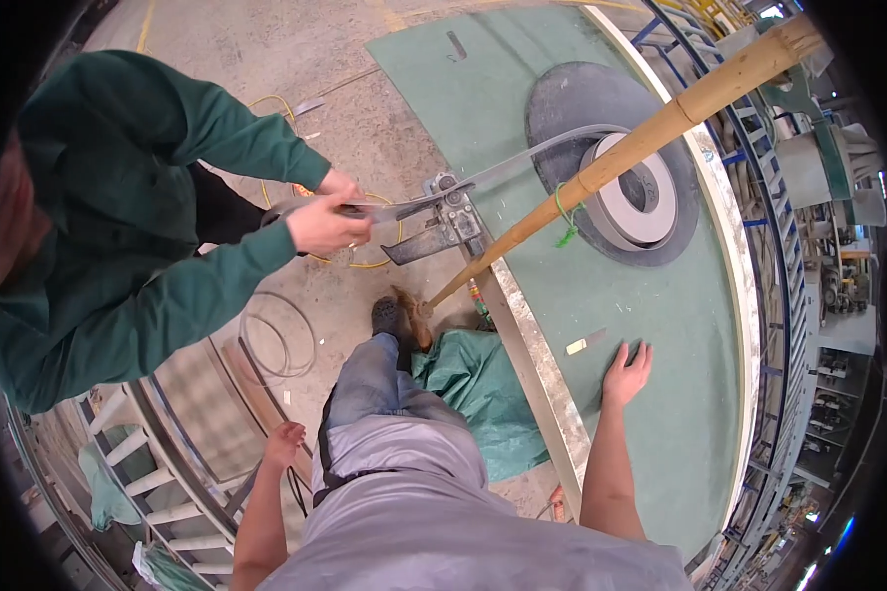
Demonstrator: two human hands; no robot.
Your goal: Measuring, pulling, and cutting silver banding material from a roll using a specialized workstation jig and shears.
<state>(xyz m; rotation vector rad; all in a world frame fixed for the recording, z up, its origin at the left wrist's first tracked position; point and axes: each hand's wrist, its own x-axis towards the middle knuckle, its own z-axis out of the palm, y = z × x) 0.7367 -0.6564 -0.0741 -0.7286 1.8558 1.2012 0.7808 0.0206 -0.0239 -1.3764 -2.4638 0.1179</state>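
My right hand (pixel 627 374) rests on the green tabletop (pixel 650 443) with its fingers apart, holding nothing. Close to its fingertips lies a knife (pixel 586 343) with a pale yellow handle. My left hand (pixel 285 443) hangs low at my side with curled fingers, and nothing shows in it. Across from me, a person in a green sleeve grips a grey strip with both hands (pixel 330 222). That strip (pixel 517 158) passes through a metal clamp-like device (pixel 453 219) on the table edge. It comes off a ring-shaped roll (pixel 606 222) on a dark round disc (pixel 552 98).
A bamboo pole (pixel 650 138) with green string (pixel 568 227) slants over the table. Green sheeting (pixel 483 384) is bunched beside my legs. Coiled wire (pixel 278 335) and a yellow cable (pixel 370 264) lie on the floor. A roller rack (pixel 158 483) stands at left.
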